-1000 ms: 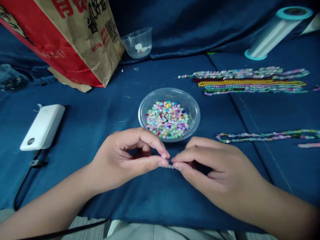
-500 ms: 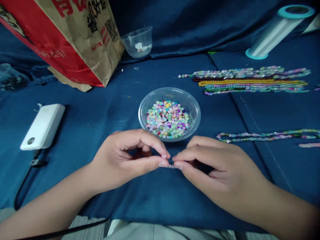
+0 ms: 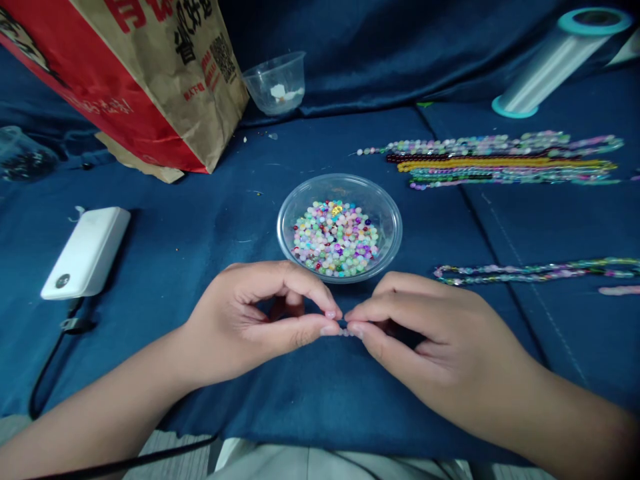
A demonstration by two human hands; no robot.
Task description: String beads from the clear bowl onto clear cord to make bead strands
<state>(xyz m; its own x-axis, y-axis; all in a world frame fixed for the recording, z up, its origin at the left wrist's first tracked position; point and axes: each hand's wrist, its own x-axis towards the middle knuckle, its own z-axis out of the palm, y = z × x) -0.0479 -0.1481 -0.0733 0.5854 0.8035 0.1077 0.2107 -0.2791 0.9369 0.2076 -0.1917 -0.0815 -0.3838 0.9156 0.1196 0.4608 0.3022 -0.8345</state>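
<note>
My left hand (image 3: 220, 323) pinches a small pale pink bead (image 3: 330, 314) at the fingertips, its thumb almost touching the other hand. Between the two thumbs runs a short row of pale, translucent strung beads (image 3: 346, 333). My right hand (image 3: 445, 330) is closed in a pinch on the end of this bead string; its thumb and index tips partly hide what lies between them. Just beyond both hands stands a clear plastic bowl (image 3: 397, 250), holding many loose beads (image 3: 335, 240) in mixed pastel colours with some red, purple and gold ones.
Finished bead strands (image 3: 500, 163) lie at the back right, and another strand (image 3: 530, 273) nearer. A spool of clear line (image 3: 555, 70) stands behind them. Left are a white power bank (image 3: 87, 253) with a black cable, a paper bag (image 3: 200, 100) and a clear cup (image 3: 275, 83).
Almost nothing differs. My left fingertips have shifted very slightly to the right, covering a little more of the strung beads; my right hand stays in place.
</note>
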